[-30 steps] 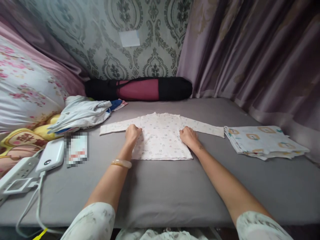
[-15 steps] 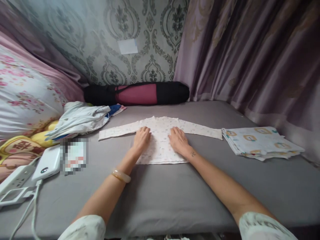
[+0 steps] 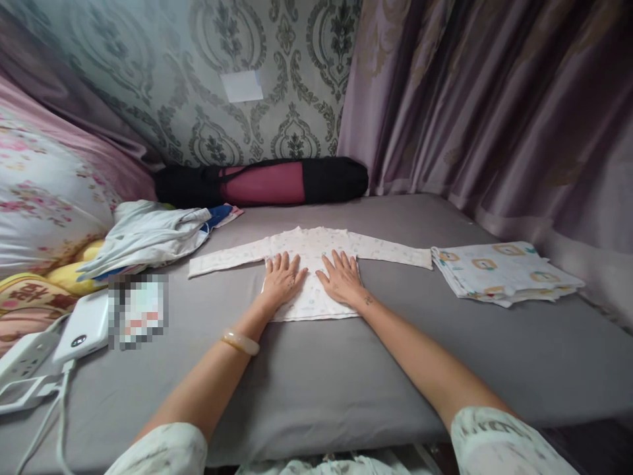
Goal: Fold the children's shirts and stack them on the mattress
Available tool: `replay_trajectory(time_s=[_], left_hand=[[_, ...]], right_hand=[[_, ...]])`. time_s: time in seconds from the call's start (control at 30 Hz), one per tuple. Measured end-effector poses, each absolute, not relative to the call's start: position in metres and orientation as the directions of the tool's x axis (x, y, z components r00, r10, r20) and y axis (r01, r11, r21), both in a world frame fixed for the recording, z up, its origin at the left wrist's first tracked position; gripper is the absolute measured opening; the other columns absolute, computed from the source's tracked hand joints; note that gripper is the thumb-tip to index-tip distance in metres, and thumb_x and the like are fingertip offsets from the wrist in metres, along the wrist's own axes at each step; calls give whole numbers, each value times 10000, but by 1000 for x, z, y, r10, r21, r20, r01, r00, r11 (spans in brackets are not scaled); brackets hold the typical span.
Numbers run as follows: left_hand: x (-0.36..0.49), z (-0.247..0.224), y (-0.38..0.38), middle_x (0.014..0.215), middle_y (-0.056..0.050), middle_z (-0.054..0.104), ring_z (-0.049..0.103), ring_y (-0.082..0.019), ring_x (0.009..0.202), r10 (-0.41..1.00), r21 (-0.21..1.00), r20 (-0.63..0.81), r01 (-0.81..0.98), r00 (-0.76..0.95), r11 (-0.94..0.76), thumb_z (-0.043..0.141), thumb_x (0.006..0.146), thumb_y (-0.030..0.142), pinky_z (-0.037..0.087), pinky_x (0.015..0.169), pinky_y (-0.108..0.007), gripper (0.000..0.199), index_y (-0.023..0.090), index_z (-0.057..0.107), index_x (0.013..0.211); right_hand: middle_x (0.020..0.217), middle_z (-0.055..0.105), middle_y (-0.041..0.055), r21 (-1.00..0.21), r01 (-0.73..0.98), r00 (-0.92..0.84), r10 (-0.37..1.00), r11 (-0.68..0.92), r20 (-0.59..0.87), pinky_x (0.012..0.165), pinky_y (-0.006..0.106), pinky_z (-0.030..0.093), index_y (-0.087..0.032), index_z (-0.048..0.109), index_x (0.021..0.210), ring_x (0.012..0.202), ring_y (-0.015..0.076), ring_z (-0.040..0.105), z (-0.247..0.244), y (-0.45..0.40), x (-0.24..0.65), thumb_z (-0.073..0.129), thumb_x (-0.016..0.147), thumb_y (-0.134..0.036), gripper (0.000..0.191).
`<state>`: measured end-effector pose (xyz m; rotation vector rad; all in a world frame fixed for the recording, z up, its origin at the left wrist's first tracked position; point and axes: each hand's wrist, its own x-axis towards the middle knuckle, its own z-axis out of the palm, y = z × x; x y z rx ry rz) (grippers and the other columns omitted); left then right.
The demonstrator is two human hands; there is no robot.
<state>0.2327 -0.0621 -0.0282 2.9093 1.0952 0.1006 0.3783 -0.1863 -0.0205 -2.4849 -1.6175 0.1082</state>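
Long-sleeved printed shirt [image 3: 311, 247] lies flat on gray-sheeted bed [image 3: 316, 382], between near and far edges. Left hand [image 3: 283, 280] and right hand [image 3: 342, 279]: fingers splayed, palms down on shirt, gripping nothing. Risk: uneven sliding pressure could ruck fabric.

You are in a home, by its look a bedroom: a grey sheet [image 3: 306, 376] lies spread before you, patterned wallpaper [image 3: 163, 59] rises behind it, purple curtains [image 3: 445, 105] hang to your right, and a flowered pillow [image 3: 44, 191] sits beside heaped clothes [image 3: 148, 231] on your left.
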Motion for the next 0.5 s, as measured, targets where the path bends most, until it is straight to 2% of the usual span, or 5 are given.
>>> replay_trajectory(time_s=[0.1, 0.23, 0.37, 0.5], left_hand=[[233, -26, -65, 1570, -175, 285, 213, -351, 1458, 659, 45, 49, 658, 750, -752, 221, 976, 542, 149, 1156, -548, 641, 181, 340, 1492], [225, -20, -81, 1586, -167, 251, 163, -316, 1480, 618, 47, 74, 617, 783, -786, 228, 983, 522, 105, 1176, -530, 639, 154, 330, 1495], [210, -17, -101, 1606, -140, 203, 115, -295, 1492, 545, 97, -33, 546, 838, -832, 192, 981, 555, 101, 1182, -525, 671, 170, 273, 1525], [202, -19, -107, 1616, -137, 155, 78, -301, 1495, 513, 125, -60, 516, 857, -847, 165, 977, 575, 89, 1177, -545, 696, 169, 232, 1540]], right_hand=[[1608, 202, 129, -188, 899, 406, 914, -395, 22, 1168, 502, 50, -216, 312, 1521, 1477, 314, 120, -17, -187, 377, 244, 986, -548, 634], [1624, 137, 119, -202, 927, 321, 947, -315, -1, 1166, 528, 26, -235, 284, 1532, 1489, 290, 62, -10, -200, 372, 244, 997, -507, 601], [1628, 121, 104, -212, 952, 219, 976, -219, -25, 1162, 550, 20, -270, 282, 1534, 1490, 299, 42, -7, -219, 364, 243, 995, -524, 597], [1624, 142, 108, -209, 954, 213, 976, -217, -43, 1162, 556, 28, -273, 270, 1538, 1487, 305, 67, -8, -226, 359, 244, 994, -521, 598]])
